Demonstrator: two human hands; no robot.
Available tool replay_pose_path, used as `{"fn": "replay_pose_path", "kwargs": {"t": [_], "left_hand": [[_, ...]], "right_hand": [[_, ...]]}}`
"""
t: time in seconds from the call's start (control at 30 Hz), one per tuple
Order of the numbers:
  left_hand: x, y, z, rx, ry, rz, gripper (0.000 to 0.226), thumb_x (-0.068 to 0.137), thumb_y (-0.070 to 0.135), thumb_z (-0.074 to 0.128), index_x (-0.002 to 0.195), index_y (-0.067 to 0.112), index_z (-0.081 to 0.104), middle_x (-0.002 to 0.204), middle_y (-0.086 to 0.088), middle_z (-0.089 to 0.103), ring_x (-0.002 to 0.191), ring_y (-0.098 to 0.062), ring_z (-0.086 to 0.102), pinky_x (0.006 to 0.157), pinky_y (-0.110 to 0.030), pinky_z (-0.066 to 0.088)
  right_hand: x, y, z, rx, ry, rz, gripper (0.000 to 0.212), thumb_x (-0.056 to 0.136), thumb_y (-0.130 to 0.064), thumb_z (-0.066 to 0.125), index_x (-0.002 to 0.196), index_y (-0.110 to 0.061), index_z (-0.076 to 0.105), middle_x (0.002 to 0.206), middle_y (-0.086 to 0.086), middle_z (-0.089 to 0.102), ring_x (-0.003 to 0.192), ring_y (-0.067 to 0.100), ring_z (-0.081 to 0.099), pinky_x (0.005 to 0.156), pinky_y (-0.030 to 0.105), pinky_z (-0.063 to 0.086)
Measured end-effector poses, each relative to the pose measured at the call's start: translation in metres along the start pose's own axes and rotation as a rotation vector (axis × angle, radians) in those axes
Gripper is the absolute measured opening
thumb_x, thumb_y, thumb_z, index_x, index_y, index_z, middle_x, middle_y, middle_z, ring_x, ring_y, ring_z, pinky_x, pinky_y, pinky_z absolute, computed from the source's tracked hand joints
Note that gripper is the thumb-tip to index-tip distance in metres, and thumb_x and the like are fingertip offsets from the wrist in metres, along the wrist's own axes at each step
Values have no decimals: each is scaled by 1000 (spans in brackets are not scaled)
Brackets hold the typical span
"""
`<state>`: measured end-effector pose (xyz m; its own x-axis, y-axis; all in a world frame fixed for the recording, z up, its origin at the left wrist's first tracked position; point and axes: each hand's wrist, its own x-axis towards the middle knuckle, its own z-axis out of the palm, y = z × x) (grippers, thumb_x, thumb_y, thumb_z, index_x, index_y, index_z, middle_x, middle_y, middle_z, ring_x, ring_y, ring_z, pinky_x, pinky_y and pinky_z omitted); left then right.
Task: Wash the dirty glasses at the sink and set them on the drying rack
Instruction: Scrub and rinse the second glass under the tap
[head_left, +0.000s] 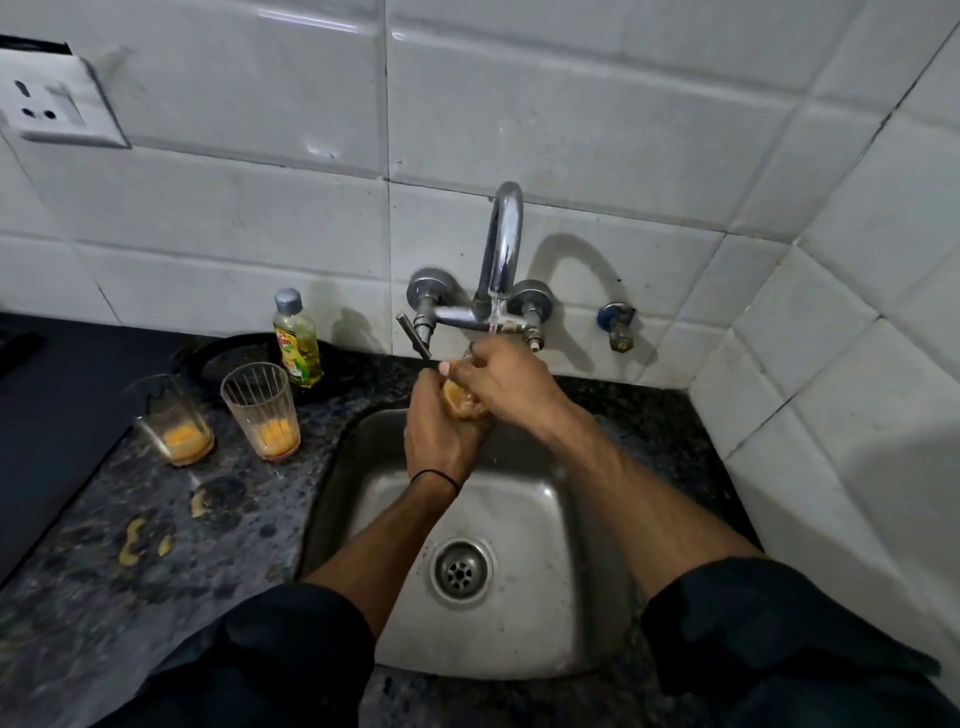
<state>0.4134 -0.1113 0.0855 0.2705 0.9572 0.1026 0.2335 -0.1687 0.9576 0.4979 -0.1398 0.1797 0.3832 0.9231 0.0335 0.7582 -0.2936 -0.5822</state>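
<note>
Clear glass (460, 401) smeared with orange residue, at twelve o'clock over the sink (519, 509), under the running tap (501, 249), left hand (441, 434) fingers curled round its base, right hand (506, 384) fingers gripping its top, two more glasses (261, 410) (174, 418) with orange dregs upright on the bench (156, 571) at nine o'clock.

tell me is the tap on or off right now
On. A thin stream of water runs from the tap down onto the glass that the left hand and right hand hold over the sink.

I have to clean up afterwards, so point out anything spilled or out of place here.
Yellow-orange smears lie on the dark speckled stone counter, left of the steel sink: likely spilled drink. Nothing else stands out.
</note>
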Motion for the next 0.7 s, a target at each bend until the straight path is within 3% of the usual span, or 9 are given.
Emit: {"fn": "replay_pose_path", "kwargs": {"t": [0.07,0.13,0.23,0.3,0.43,0.5,0.57,0.7], "left_hand": [[6,-2,-1,-70,-117,-2,51,63,41,80,103,24,52,95,3,67,87,-14,66,74,-36,57],[16,-7,-6,-86,-223,12,54,61,45,75,106,18,58,95,3,70,90,-12,70,75,-30,59],[28,-5,-21,-93,-375,46,39,66,18,82,104,17,69,92,4,74,84,-6,69,73,-25,58],[31,-4,-27,-134,-438,23,39,63,7,82,100,10,69,84,2,72,75,-11,65,66,-25,55],[14,7,-15,46,-252,94,47,56,31,80,98,24,62,91,4,72,79,-13,68,68,-32,57],[0,14,-10,97,-148,188,50,64,25,83,109,26,61,98,8,69,84,-10,65,72,-29,54],[-4,17,-12,86,-122,238,49,69,20,82,110,29,56,97,13,65,83,-5,61,71,-22,51],[21,4,-28,-55,-464,117,55,54,27,85,104,25,62,94,9,71,84,-5,68,76,-22,56]], "right_hand": [[2,0,-6,-35,-127,-78,33,94,-37,64,73,-11,67,74,4,71,78,25,68,85,47,54],[1,-1,-16,-214,-235,-218,22,94,-29,64,74,-18,68,74,0,67,73,16,61,88,37,46],[-4,2,-29,-239,-370,-255,15,96,-25,63,104,-19,75,96,2,74,91,14,62,99,37,40],[-8,5,-29,-93,-375,-192,19,97,-31,64,105,-18,75,97,1,74,94,15,65,94,35,46],[-2,-3,-13,119,-309,60,56,101,-52,49,62,-13,59,60,-3,64,57,5,59,77,29,50],[1,-9,-10,151,-264,124,55,104,-48,47,59,-16,50,50,-8,56,49,2,53,73,29,46],[-2,-7,-18,154,-293,75,46,104,-41,50,64,-18,52,63,-5,55,60,6,53,73,28,44],[-12,13,-35,95,-491,-69,17,99,-25,62,89,-18,74,86,-8,69,82,6,61,84,30,51]]}}
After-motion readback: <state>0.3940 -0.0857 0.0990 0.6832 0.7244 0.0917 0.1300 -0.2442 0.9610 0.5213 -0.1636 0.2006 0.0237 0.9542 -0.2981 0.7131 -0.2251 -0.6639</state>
